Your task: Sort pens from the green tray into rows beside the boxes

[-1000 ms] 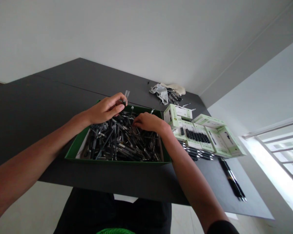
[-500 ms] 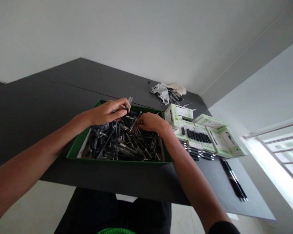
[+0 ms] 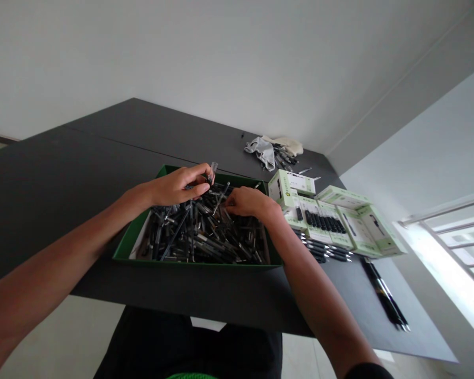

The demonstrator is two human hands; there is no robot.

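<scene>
A green box full of loose pens and pen parts, mostly black and clear, stands on the dark table in front of me. Above its far left side, my left hand is closed around a small bunch of pens whose clear ends stick up past the fingers. My right hand reaches down into the right half of the box. Its fingertips are bent together among the pens, and what they pinch, if anything, is hidden.
Right of the box stand open green-and-white cartons, one with a row of black pens. Stacked pens lie before them, larger black pens farther right. Behind are a grey cloth glove and more pens.
The whole view has shifted slightly. Both hands keep nearly the same places at the box, the left still closed on its pens, the right still in the pile.
</scene>
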